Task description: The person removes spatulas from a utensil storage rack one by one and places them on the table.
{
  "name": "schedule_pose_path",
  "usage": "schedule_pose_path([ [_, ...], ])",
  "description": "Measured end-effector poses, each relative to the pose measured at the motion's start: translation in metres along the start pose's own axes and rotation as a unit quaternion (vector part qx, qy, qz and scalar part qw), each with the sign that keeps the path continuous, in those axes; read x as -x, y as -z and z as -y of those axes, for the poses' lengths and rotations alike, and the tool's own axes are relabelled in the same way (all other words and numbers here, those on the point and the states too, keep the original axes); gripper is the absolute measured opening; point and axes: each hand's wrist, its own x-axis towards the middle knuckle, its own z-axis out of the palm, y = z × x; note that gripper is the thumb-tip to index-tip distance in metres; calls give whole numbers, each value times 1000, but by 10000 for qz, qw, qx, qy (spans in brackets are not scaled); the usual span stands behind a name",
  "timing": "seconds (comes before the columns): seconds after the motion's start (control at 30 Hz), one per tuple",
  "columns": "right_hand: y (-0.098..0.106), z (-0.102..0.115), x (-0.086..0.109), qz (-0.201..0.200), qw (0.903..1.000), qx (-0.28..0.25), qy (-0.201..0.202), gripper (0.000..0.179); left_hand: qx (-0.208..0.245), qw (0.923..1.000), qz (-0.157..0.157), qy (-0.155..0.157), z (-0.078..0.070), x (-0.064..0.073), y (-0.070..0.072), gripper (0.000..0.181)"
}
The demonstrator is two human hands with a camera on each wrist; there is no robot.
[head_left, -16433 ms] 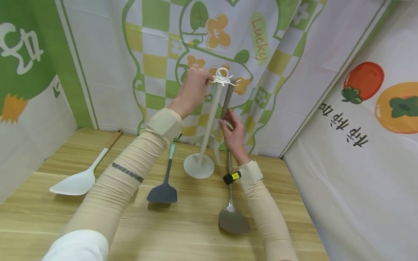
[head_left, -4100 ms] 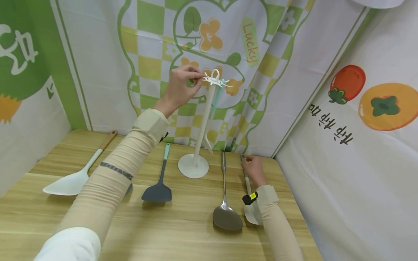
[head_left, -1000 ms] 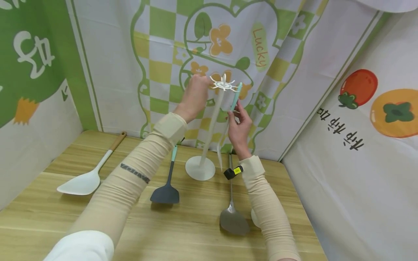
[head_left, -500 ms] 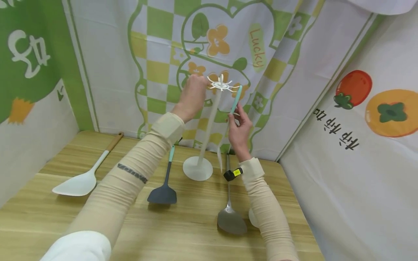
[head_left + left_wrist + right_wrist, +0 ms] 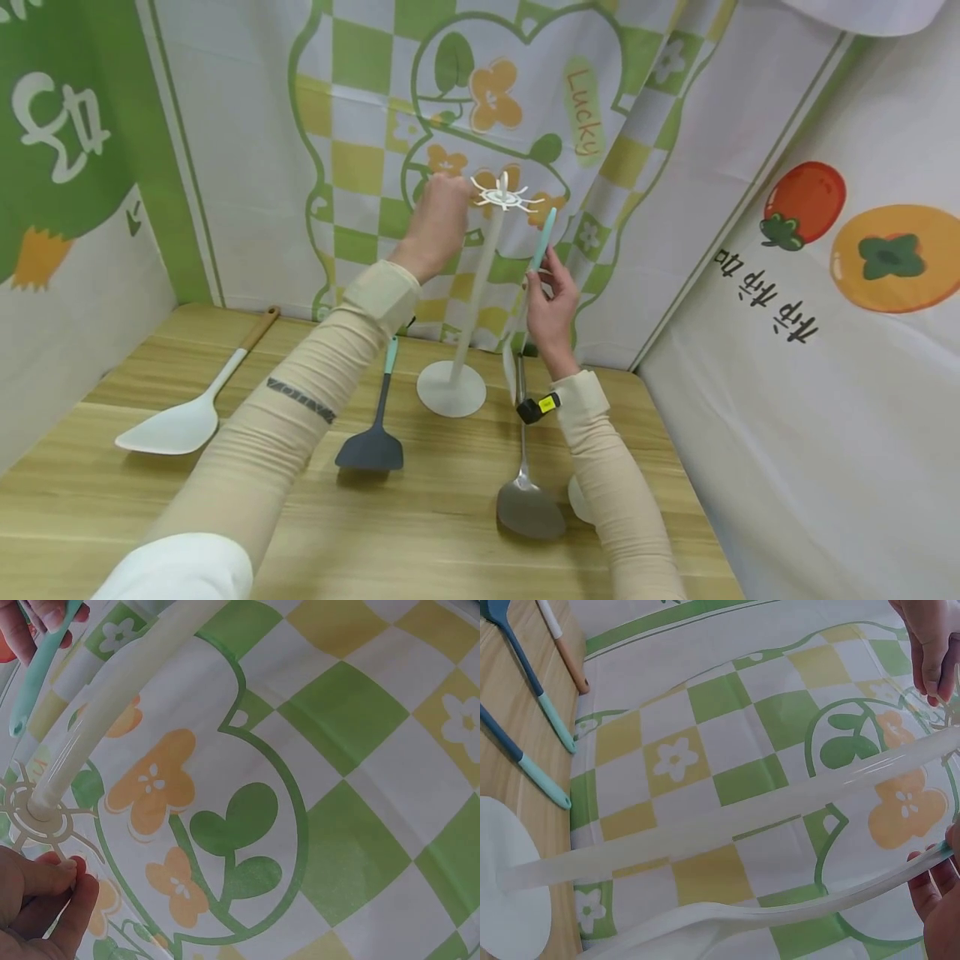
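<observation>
A white utensil rack [image 5: 478, 287] stands on a round base, with a ring of thin hooks at its top. My left hand [image 5: 437, 218] pinches one of those hooks between thumb and fingertips, as the left wrist view shows at the hook ring [image 5: 37, 814]. In my right hand [image 5: 552, 312] I grip a spatula-like utensil [image 5: 543, 239] by its mint handle. Its pale shaft and widening white head [image 5: 697, 919] hang downward, seen nearly edge-on. The handle's top sits lower than the hooks, to their right and apart from them. No other utensil shows on the rack.
On the wooden table [image 5: 420, 542] lie a white turner [image 5: 176, 425] with a wooden handle, a navy turner [image 5: 372, 446] with a mint handle, and a steel turner [image 5: 530, 508]. My right forearm partly covers another pale utensil [image 5: 581, 500]. A second mint-and-navy utensil [image 5: 544, 784] shows in the right wrist view.
The mint-handled utensil hung on the rack earlier; my right hand has taken it off and lowered it from the hooks. The pale utensil was laid down at right before that. My left hand stays at the hooks.
</observation>
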Motion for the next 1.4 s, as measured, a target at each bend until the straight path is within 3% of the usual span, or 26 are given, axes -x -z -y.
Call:
schedule_pose_path([
  [0.4,14,-8,6,-38,9997,132,-188,50,28,10000,-49,-69,1,1,-1,48],
  [0.97,36,-17,11,-261,9973,683,-46,48,-39,10000,-2,70,-1,0,-2,41],
  [1.4,54,-19,15,-493,9952,771,-342,47,-129,9999,-27,25,-2,1,-1,41],
])
